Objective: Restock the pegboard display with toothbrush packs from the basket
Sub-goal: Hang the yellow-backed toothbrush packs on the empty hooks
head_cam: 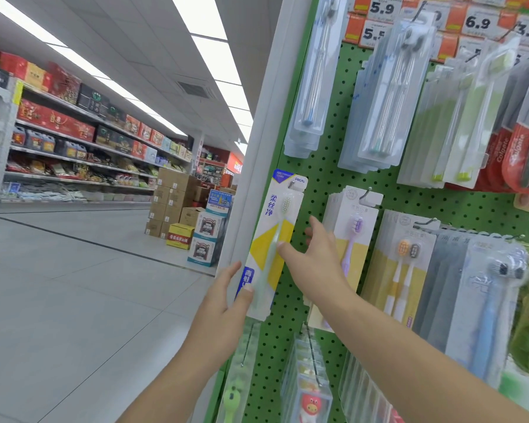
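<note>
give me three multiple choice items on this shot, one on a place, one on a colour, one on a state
1. Where does the white and yellow toothbrush pack hang?
A. on the hook at the left edge of the pegboard
B. on the floor
C. on the far shelves

2. What colour is the perforated pegboard?
A. red
B. green
C. grey

3. How is the left hand placed?
A. curled into a fist away from the display
B. fingers straight against the pack's lower edge
C. out of view

Key:
1 A, its top hole sits on a hook by the white post.
2 B, green shows between all the packs.
3 B, its thumb and fingers lie along the pack's bottom; the right hand touches the pack's middle.
</note>
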